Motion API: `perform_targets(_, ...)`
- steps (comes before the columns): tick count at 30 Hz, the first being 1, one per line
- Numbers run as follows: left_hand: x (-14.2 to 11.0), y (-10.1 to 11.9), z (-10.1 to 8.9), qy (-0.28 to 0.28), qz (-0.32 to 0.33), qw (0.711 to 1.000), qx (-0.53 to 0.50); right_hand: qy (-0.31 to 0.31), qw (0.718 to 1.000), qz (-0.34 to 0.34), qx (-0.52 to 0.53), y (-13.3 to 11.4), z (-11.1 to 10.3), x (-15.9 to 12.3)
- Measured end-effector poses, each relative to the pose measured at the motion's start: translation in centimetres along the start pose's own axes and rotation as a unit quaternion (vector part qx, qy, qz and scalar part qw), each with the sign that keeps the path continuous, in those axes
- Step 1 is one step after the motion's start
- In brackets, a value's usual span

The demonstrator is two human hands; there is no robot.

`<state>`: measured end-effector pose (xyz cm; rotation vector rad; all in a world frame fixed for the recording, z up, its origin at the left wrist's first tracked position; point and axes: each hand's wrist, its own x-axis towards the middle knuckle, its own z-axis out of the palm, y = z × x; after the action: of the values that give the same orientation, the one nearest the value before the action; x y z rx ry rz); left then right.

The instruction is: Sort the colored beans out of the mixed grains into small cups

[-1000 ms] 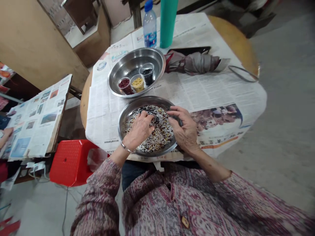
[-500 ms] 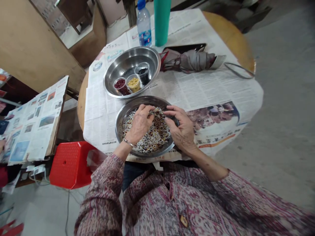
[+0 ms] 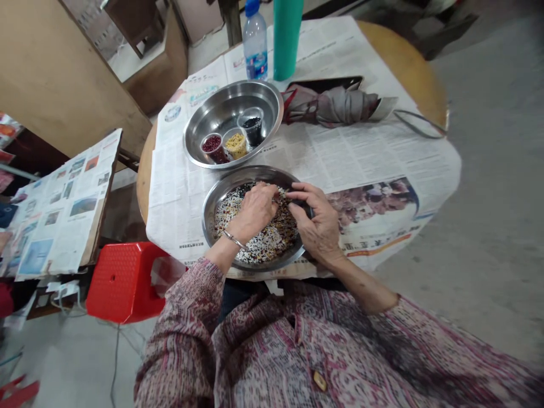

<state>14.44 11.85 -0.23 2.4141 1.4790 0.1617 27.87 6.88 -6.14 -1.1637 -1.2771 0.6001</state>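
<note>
A steel basin [image 3: 209,218] at the table's near edge holds a loose mix of small white, black, yellow and dark red grains or beads [image 3: 266,243]. My left hand [image 3: 255,209], with a bracelet at its wrist, is over the mix. Its fingers are bent down and pressed together, and their tips are partly hidden. At the basin's right rim is my right hand [image 3: 318,224], thumb and forefinger apart, near the left fingertips. Beyond lies a second steel basin [image 3: 191,136] with clear cups of dark red pieces [image 3: 213,148], yellow pieces [image 3: 236,145] and black pieces [image 3: 252,129].
Newspaper [image 3: 369,153] covers the round table. Behind the far basin stand a water bottle [image 3: 255,48] and a green cylinder [image 3: 288,39]. A folded umbrella [image 3: 335,106] lies to the right, by a dark flat object [image 3: 327,84]. A red stool [image 3: 123,277] stands at left.
My left hand has moved slightly right over the mix, closer to the right hand. My right hand keeps almost the same pose. The whole view has shifted a little.
</note>
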Motion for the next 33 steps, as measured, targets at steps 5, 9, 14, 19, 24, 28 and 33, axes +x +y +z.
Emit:
perform_targets(5, -2.7, -0.1, -1.0, -0.038, 0.014, 0.998, -0.037, 0.006, 1.000, 0.000, 0.004, 0.0, 0.1, 0.0)
perform_targets(9, -6.4, -0.4, -2.0, -0.075, -0.019, 0.997, -0.031, 0.004, 1.000, 0.001, -0.002, 0.0, 0.0, 0.0)
perform_targets(14, -9.6, 0.0, -3.3, -0.143, -0.060, 0.988, 0.027, 0.003, 1.000, -0.001, -0.001, 0.0, 0.0, 0.0)
perform_targets(19, -7.0, 0.1, -2.4, -0.030, -0.036, 0.999, 0.013, -0.001, 1.000, 0.008, -0.004, -0.1, 0.0, 0.0)
perform_targets(24, -2.4, -0.2, 0.0, 0.033, -0.005, 0.999, 0.024, 0.001, 1.000, 0.012, -0.004, -0.2, 0.0, 0.0)
perform_targets(28, -0.6, 0.1, 0.5, 0.010, 0.002, 1.000, 0.030, -0.002, 1.000, 0.013, 0.000, -0.2, -0.1, 0.0)
perform_targets(33, 0.3, 0.1, 0.4, -0.003, 0.003, 0.998, 0.059, -0.002, 1.000, 0.007, 0.002, -0.1, -0.1, 0.0)
